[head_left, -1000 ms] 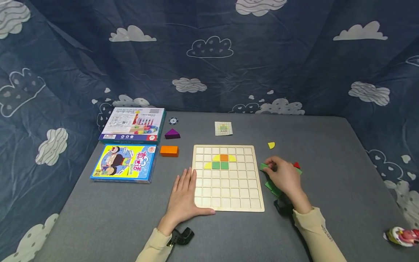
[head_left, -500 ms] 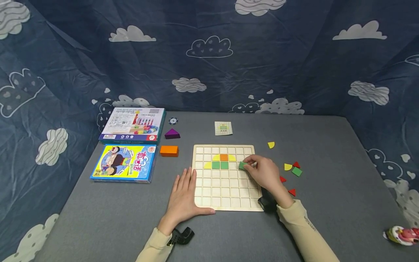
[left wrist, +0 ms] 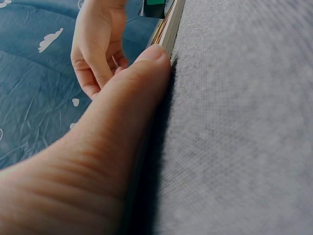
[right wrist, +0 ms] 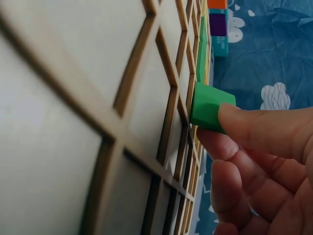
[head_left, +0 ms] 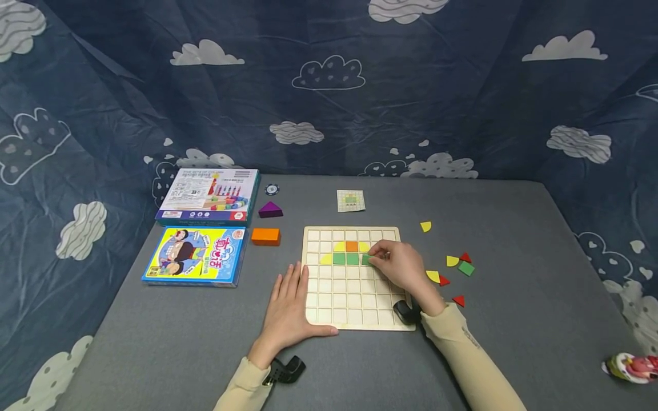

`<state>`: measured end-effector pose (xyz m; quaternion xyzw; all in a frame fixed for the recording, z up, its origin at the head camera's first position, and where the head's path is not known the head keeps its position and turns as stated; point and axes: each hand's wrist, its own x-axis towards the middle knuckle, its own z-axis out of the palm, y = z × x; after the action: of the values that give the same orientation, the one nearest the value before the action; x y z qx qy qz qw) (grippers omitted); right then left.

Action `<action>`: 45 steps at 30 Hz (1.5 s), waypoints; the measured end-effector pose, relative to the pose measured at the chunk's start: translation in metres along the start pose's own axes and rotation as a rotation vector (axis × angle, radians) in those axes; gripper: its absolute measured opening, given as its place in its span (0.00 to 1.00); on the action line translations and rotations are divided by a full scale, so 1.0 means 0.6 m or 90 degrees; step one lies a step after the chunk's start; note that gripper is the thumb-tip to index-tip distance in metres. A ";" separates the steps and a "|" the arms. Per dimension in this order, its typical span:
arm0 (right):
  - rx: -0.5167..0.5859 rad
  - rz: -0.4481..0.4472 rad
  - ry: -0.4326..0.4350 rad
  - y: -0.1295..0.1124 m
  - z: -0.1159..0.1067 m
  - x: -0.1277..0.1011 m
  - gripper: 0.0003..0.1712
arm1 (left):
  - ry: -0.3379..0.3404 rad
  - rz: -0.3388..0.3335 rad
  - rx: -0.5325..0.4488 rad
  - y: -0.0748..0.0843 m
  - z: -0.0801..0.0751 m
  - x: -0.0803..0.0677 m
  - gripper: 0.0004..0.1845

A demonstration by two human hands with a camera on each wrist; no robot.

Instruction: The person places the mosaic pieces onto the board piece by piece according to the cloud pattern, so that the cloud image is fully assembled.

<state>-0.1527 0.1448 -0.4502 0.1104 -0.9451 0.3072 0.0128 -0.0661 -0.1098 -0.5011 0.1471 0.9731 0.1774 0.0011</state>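
Observation:
A wooden grid board (head_left: 360, 319) lies in front of the person. My left hand (head_left: 285, 311) rests along its left edge, fingers straight, the thumb against the near edge. My right hand (head_left: 403, 265) pinches a green square tile (right wrist: 208, 105) between thumb and fingers over the board. In the right wrist view the tile stands tilted at a grid cell. It is just right of two green squares (head_left: 345, 259) set in the grid. Above those sit an orange square (head_left: 352, 246) and yellow quarter-round tiles (head_left: 339, 248), with another yellow one left of the green pair.
Loose yellow (head_left: 433, 277), red (head_left: 459, 301) and green tiles (head_left: 466, 269) lie right of the board. A pattern card (head_left: 350, 201) lies behind it. At left are two boxes (head_left: 195, 255), an orange block (head_left: 265, 237), a purple triangular block (head_left: 271, 210) and a round chip (head_left: 272, 189).
My right hand has carried the green square tile leftward from the loose tiles onto the board, beside the green pair. The left hand has stayed at the board's edge.

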 end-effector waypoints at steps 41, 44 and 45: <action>-0.033 0.032 -0.025 -0.009 0.007 0.025 0.02 | 0.010 0.006 0.010 -0.001 0.000 0.001 0.74; -0.030 0.031 -0.030 -0.008 0.006 0.025 0.03 | 0.005 0.003 0.008 -0.001 0.001 0.001 0.74; -0.029 0.033 -0.032 -0.008 0.006 0.024 0.03 | 0.004 0.002 0.008 -0.001 0.001 0.001 0.74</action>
<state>-0.1658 0.1359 -0.4490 0.0935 -0.9545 0.2827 -0.0163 -0.0669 -0.1099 -0.5018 0.1483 0.9739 0.1720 -0.0028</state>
